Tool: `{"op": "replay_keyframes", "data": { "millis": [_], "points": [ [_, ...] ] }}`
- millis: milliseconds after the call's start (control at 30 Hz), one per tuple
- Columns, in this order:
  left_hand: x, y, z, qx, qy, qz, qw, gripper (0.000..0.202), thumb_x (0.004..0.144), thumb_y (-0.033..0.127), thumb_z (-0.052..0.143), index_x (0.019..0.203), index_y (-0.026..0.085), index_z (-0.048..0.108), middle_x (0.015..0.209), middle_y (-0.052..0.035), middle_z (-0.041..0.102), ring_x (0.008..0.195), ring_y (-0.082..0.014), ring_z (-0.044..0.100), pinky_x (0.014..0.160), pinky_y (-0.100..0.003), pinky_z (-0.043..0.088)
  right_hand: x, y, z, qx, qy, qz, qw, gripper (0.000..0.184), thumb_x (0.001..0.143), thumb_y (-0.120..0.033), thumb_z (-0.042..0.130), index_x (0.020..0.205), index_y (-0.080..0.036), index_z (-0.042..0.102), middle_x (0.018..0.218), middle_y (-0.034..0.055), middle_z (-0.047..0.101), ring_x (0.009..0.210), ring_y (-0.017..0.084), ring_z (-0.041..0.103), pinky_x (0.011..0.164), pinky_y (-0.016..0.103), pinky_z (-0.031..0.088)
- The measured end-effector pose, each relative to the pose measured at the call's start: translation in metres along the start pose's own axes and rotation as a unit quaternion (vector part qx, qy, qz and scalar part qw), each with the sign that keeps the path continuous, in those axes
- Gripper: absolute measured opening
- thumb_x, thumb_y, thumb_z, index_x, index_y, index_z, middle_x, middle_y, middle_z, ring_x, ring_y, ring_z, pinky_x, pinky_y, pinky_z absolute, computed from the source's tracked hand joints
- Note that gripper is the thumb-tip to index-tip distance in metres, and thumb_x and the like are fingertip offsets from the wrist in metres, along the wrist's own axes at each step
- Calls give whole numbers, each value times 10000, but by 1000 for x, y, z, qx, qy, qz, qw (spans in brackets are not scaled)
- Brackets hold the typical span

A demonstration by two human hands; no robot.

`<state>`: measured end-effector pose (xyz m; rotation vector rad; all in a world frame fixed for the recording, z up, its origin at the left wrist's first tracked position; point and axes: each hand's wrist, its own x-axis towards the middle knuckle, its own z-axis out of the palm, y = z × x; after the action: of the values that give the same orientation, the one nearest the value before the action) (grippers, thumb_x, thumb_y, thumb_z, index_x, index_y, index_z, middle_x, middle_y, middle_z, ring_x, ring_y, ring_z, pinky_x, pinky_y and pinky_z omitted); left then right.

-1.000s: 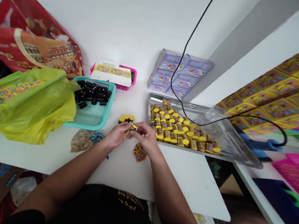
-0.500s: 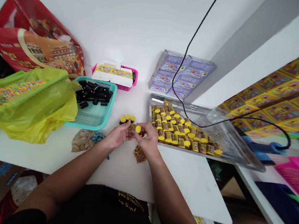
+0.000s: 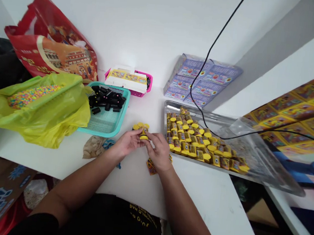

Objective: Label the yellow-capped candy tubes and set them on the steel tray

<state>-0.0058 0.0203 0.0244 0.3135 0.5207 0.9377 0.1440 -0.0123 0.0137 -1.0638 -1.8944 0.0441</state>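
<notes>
Head view shows a white counter by a white wall. The left hand and right hand pinch a small yellow-topped tube between them.

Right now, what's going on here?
A person's left hand and right hand hold a small yellow-capped cylinder between them above a white table. More yellow caps stand just beyond. To the right, a metal tray holds rows of wrapped cylinders; to the left, a teal basket holds black cylinders.
</notes>
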Motion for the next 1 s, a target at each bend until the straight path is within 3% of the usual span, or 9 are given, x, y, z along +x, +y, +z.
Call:
{"op": "replay_keyframes", "data": {
  "millis": [367, 700, 867, 1000],
  "points": [
    [-1, -7, -1, 25, -4, 30, 999, 191, 723, 240, 763, 838, 136, 651, 794, -30, 674, 673, -117, 613, 656, -248, 470, 1, -1, 5, 9, 6, 11, 1000, 278, 898, -268, 579, 1168, -234, 634, 889, 78, 646, 828, 212, 590, 731, 362, 513],
    [2, -12, -3, 49, 69, -9, 996, 182, 772, 279, 727, 818, 125, 641, 691, -26, 651, 603, -96, 606, 642, -221, 470, 1, 7, 4, 11, 4, -6, 1000, 243, 900, -221, 557, 1109, -272, 669, 861, 62, 670, 825, 211, 591, 760, 378, 515],
    [-1, -6, 0, 50, 23, 2, 998, 167, 818, 264, 665, 914, 128, 671, 807, -63, 688, 708, -138, 634, 719, -278, 491, 1, 8, 6, 20, 21, 31, 999, 264, 893, -277, 583, 1148, -233, 634, 894, 72, 657, 849, 218, 593, 772, 382, 515],
    [0, -1, -3, 48, 32, -9, 998, 174, 807, 274, 670, 917, 140, 686, 806, -49, 686, 667, -124, 615, 688, -271, 481, -2, 9, 9, 10, 12, 32, 999, 277, 898, -285, 578, 1166, -240, 629, 918, 79, 662, 869, 223, 597, 782, 391, 517]
  ]
}}
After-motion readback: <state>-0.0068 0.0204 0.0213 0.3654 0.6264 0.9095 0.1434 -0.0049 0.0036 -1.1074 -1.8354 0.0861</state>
